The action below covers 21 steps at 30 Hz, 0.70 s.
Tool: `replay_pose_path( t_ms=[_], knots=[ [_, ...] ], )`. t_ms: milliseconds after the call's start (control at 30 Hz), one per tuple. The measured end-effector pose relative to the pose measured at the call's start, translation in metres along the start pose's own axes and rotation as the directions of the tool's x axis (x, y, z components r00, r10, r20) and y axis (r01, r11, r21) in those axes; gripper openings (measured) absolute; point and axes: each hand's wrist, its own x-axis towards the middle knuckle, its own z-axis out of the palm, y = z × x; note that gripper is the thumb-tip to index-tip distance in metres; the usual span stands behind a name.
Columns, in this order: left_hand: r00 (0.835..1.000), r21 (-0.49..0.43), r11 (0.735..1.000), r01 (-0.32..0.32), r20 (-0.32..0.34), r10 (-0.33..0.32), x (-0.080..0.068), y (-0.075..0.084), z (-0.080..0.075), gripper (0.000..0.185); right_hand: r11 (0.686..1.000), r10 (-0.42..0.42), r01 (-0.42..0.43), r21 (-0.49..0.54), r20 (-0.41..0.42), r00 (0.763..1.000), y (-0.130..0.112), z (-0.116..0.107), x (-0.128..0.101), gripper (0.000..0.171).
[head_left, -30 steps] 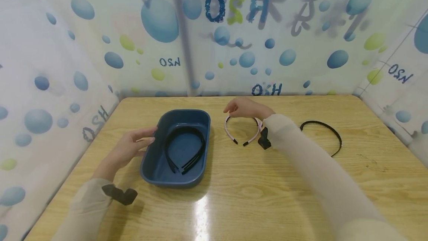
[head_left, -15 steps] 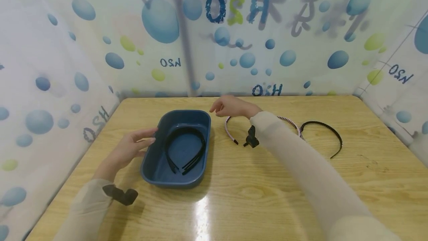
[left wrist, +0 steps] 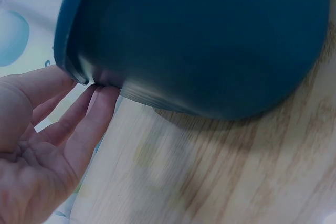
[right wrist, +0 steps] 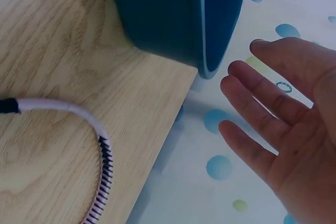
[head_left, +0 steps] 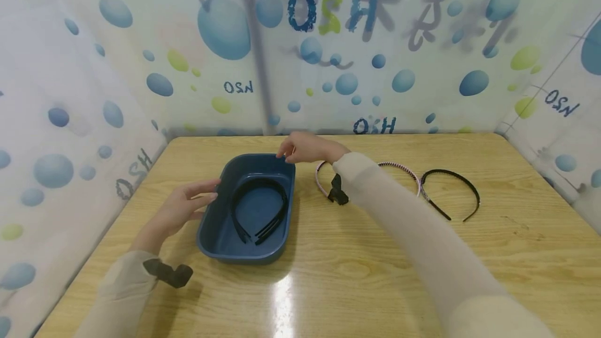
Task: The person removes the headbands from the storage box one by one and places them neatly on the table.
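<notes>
A deep blue plastic bin (head_left: 241, 258) stands on the table, with black headbands (head_left: 260, 181) lying overlapped inside it. At the bin's left side, my left hand (head_left: 180, 207) has its extended fingers touching the rim and outer wall, as the left wrist view also shows. My right hand (head_left: 307, 147) hovers by the far right corner of the bin, fingers loosely spread and holding nothing; the right wrist view shows a small gap from the rim. A pink headband (head_left: 320, 181) lies right of the bin, partly hidden behind my right wrist.
Another pink-and-black headband (head_left: 406, 168) shows beyond my right sleeve, partly covered by it. Beside it, touching or nearly so, lies a thin black headband (head_left: 474, 190). Patterned curtains enclose the wooden table (head_left: 357, 296) at the back and sides.
My right hand has moved left from above the pink headband to the bin's far right corner, uncovering more of the headbands on the right. My left hand and the bin have stayed put.
</notes>
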Motion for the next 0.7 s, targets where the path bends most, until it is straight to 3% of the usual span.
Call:
replay_pose_path(
  t_ms=[200,700],
  knots=[
    [1.000,0.003,1.000,-0.001,-0.002,0.001,0.001,-0.001,0.000,0.056,0.999,-0.023,0.024,-0.035,0.016,1.000,-0.010,0.003,0.014,0.027],
    [1.000,-0.012,1.000,0.005,-0.002,-0.005,0.001,0.000,-0.001,0.057,0.998,0.029,-0.026,-0.055,0.067,0.997,-0.028,0.014,0.041,0.028]
  ],
)
